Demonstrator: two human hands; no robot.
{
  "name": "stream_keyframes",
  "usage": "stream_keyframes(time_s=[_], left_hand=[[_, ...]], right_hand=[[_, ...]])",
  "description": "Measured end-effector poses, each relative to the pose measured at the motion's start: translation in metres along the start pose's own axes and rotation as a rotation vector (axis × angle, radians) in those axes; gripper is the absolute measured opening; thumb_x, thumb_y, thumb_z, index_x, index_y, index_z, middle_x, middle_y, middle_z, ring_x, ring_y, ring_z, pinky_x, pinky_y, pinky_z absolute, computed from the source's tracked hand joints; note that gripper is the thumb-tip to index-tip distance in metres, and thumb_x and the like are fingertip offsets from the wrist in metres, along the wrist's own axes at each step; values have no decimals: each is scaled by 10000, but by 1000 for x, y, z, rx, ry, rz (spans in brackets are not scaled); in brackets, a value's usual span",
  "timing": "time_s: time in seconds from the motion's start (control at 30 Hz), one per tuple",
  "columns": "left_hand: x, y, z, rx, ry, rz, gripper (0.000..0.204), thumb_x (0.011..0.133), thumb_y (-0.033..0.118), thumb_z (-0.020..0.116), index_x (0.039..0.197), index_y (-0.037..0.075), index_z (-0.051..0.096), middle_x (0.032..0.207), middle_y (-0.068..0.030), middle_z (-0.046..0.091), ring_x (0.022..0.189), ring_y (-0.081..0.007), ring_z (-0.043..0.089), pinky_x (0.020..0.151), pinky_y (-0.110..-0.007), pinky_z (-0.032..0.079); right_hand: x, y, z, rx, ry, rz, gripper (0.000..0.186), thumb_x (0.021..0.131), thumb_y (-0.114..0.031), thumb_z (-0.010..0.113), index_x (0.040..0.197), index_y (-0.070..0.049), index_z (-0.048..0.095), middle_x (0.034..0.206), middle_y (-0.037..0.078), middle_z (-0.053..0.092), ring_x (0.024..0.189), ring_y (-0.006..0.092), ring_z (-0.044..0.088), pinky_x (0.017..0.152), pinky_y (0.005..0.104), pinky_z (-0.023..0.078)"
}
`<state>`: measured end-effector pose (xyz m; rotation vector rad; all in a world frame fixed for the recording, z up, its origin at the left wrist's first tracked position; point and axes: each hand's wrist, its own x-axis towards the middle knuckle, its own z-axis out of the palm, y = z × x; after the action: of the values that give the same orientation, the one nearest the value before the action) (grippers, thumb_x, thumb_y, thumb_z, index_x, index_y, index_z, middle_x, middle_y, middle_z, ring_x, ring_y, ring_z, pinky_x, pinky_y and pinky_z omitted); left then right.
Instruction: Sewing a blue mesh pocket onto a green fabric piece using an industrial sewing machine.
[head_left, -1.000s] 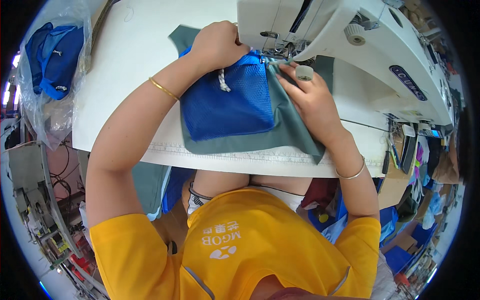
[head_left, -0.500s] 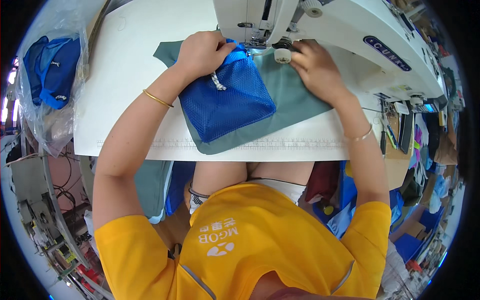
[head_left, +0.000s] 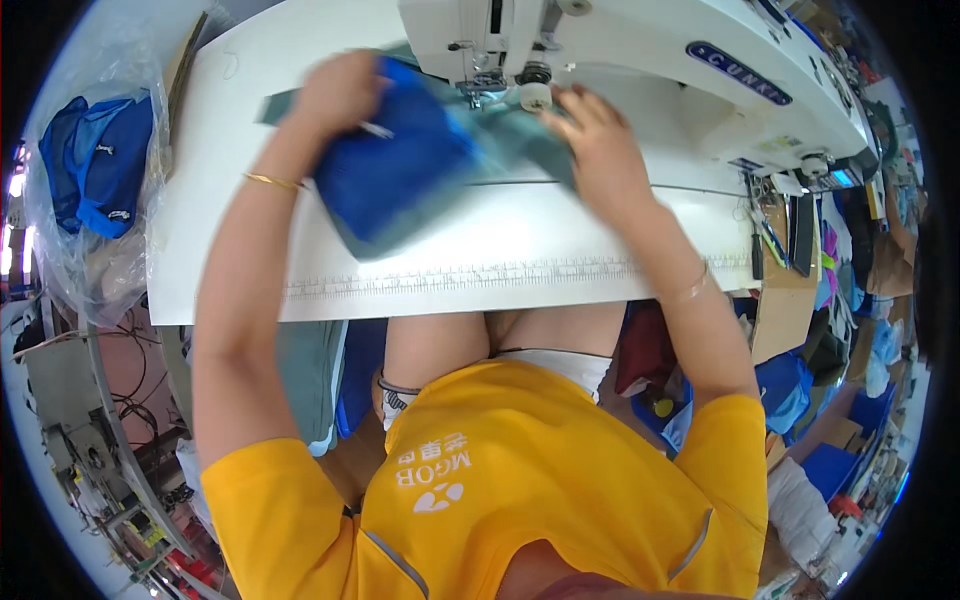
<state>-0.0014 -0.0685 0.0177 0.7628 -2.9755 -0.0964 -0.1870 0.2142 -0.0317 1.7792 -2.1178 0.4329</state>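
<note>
Yellow shirt (head_left: 560, 470) fills the near view, its wearer seated close up to a white table (head_left: 590, 235), apparently so both forearms can reach over the front edge. Along that edge runs a printed ruler scale (head_left: 470, 272), presumably placed there for checking lengths against the cloth. Beyond it, left of centre, a blurred blue pouch (head_left: 395, 160) lies over grey-green cloth (head_left: 530, 132), with a short white cord (head_left: 376, 130) near its upper left side. Left hand (head_left: 342, 95) seems to have its fingers clamped on the pouch's upper left edge, a grip that probably lets one hand control pouch and cloth together. Right hand (head_left: 600, 140) is just beside a white knob (head_left: 536, 97), its fingers stretched out near the cloth's right part; whether they pinch it I cannot tell. That spacing likely supports the cloth from both sides. At the table's far side stands a white sewing machine (head_left: 640, 40), its presser foot (head_left: 476, 98) close to the cloth. Off to the left, a clear plastic bag (head_left: 125, 275) holds blue pieces (head_left: 100, 165), seemingly to keep them together.
</note>
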Motion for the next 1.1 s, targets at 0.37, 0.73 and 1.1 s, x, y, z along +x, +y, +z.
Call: stream_keyframes(time_s=[0.37,0.73,1.1], left_hand=[[-109,66,-9,-453,-67,483,170,809,122,743,857,44,600,838,-125,603,857,-361,582,796,-453,480],[-164,55,-11,-466,326,100,204,957,58,644,1153,12,679,1165,-128,688,1093,-262,642,956,-346,493],[-214,91,37,-693,470,-136,361,1048,143,531,1381,8,560,1310,-127,624,1207,-223,580,1029,-342,459]], right_hand=[[-29,-16,-62,268,-38,222,173,906,-122,666,1058,-39,675,1253,114,660,1182,329,588,982,422,479],[-95,-43,-77,193,-192,-50,424,873,-103,685,1295,-97,642,1413,36,588,1356,310,497,1146,465,392],[-34,-93,-59,499,76,-158,348,792,-21,635,1137,-23,683,1148,106,670,1054,288,647,865,388,558]])
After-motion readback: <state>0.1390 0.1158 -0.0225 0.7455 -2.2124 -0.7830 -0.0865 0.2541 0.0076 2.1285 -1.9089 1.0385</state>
